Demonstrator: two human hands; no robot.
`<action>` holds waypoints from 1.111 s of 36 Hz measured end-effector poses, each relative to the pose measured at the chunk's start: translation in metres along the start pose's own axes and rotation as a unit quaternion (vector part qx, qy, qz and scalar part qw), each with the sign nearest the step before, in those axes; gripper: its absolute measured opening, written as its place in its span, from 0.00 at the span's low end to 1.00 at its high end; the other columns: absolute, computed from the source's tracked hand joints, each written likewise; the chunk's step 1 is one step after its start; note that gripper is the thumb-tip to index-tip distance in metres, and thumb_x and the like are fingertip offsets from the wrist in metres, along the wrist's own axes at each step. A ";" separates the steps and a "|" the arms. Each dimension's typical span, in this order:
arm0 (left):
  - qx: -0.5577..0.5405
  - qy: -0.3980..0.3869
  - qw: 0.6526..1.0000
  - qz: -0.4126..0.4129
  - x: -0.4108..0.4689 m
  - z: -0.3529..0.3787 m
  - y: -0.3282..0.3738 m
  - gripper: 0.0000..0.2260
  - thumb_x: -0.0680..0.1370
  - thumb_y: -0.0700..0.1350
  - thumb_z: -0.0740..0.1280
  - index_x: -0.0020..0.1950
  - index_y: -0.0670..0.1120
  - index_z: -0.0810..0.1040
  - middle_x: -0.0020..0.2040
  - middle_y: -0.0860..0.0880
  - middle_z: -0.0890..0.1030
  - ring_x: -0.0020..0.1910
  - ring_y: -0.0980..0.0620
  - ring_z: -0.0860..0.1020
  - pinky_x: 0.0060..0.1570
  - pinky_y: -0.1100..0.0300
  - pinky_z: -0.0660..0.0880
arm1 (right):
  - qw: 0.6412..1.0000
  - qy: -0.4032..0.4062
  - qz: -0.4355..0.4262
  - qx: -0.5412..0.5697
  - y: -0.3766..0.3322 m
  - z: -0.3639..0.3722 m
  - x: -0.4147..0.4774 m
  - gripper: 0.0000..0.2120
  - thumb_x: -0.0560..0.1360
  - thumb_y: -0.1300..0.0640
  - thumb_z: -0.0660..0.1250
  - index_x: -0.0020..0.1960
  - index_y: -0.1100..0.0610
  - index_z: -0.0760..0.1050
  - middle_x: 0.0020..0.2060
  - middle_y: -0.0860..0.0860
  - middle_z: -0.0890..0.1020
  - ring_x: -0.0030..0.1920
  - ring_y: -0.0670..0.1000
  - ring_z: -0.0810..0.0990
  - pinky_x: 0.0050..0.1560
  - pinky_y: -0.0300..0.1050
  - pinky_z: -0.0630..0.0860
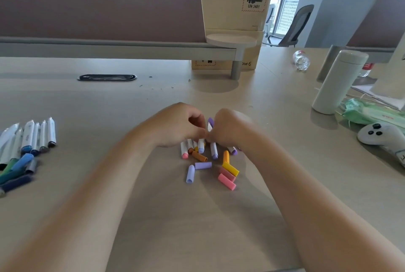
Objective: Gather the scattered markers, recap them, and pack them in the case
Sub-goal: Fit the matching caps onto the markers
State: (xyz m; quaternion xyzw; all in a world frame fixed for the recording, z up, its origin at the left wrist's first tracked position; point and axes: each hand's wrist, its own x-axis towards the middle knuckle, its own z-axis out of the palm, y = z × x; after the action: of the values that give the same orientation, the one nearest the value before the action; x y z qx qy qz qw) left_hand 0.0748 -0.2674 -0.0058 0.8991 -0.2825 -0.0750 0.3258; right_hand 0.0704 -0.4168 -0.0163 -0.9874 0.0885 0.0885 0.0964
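Note:
My left hand (177, 125) and my right hand (230, 129) meet at the table's middle, fingers curled around one white marker with a purple end (210, 123) sticking up between them. Beneath the hands lie several white markers with pink, lilac and purple ends (213, 150). Loose caps (228, 168) in lilac, pink, yellow and orange are scattered just in front of them. At the far left a second group of white markers (32, 136) lies side by side, with blue, green and grey caps (17, 171) below it. No case is in view.
A white flask (337, 83) stands at the right, with a green packet (368, 111) and a white game controller (381, 136) near it. A clear bottle (301, 60) lies farther back. Cardboard boxes (234, 2) and a desk divider (98, 4) close the far side.

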 end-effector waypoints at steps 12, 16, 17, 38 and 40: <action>0.087 -0.113 0.989 0.029 -0.006 0.009 0.005 0.03 0.72 0.49 0.75 0.43 0.52 0.83 0.43 0.45 0.79 0.40 0.47 0.77 0.35 0.60 0.68 | 0.996 0.030 -0.014 0.084 0.017 -0.004 -0.003 0.17 0.73 0.48 0.68 0.33 0.57 0.70 0.28 0.50 0.71 0.29 0.51 0.69 0.30 0.40 0.66; 0.106 -0.136 0.984 0.036 -0.008 0.014 0.008 0.04 0.71 0.49 0.75 0.40 0.52 0.82 0.46 0.48 0.81 0.45 0.50 0.77 0.46 0.50 0.74 | 0.988 0.032 -0.015 0.153 0.023 -0.007 -0.003 0.17 0.73 0.52 0.68 0.31 0.58 0.67 0.26 0.50 0.67 0.28 0.49 0.65 0.30 0.42 0.62; 0.108 -0.140 0.984 0.033 -0.009 0.015 0.008 0.04 0.71 0.48 0.75 0.39 0.51 0.82 0.46 0.49 0.82 0.46 0.51 0.78 0.48 0.50 0.74 | 0.985 0.031 -0.014 0.167 0.024 -0.008 -0.004 0.17 0.73 0.53 0.67 0.30 0.58 0.66 0.25 0.50 0.66 0.28 0.50 0.64 0.30 0.42 0.62; -0.106 0.078 0.990 -0.048 0.004 0.001 -0.013 0.04 0.76 0.48 0.71 0.49 0.50 0.84 0.41 0.55 0.84 0.43 0.58 0.80 0.41 0.64 0.72 | 0.944 -0.033 -0.055 0.323 0.027 -0.015 -0.001 0.09 0.74 0.59 0.66 0.37 0.63 0.75 0.24 0.53 0.72 0.24 0.50 0.67 0.29 0.41 0.66; -0.159 0.131 0.976 -0.070 0.006 0.000 -0.017 0.04 0.75 0.45 0.70 0.48 0.50 0.84 0.39 0.56 0.84 0.38 0.59 0.79 0.38 0.65 0.72 | 0.938 -0.038 -0.071 0.339 0.024 -0.016 -0.004 0.08 0.73 0.60 0.66 0.37 0.63 0.74 0.24 0.52 0.71 0.24 0.49 0.66 0.28 0.40 0.65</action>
State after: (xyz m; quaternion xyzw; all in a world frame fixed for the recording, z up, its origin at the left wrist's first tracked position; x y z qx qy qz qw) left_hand 0.0879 -0.2601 -0.0165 0.8554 -0.1581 -0.0234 0.4926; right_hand 0.0642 -0.4426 -0.0047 -0.8961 0.0394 0.0833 0.4342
